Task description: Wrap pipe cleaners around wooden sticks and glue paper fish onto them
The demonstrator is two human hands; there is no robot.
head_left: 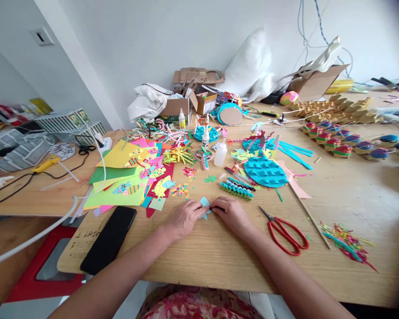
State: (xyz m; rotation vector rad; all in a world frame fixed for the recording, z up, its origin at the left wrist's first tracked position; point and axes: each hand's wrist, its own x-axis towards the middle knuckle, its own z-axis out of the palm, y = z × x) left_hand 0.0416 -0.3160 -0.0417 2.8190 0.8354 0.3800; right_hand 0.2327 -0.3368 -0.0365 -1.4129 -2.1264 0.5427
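My left hand (186,217) holds a small light blue paper cutout (204,202) just above the wooden table, its fingers pressed on the paper's left side. At the cutout's right edge, my right hand (232,215) is closed in a pinch. A small dark spot shows at its fingertips, too small to name. Red-handled scissors (287,235) lie partly open to the right of that hand. Decorated paper fish (164,188) rest on coloured sheets to the left. Confetti-like paper bits (180,191) and a green scrap (210,179) are scattered beyond my hands.
A black phone (109,239) lies at front left beside stacked coloured paper (128,190). Glue bottles (220,154), braided pipe cleaners (236,188) and a blue textured oval (265,172) stand or lie ahead. A wooden stick (309,215) and paper shreds (347,241) are at right. A white cable (36,250) crosses the left.
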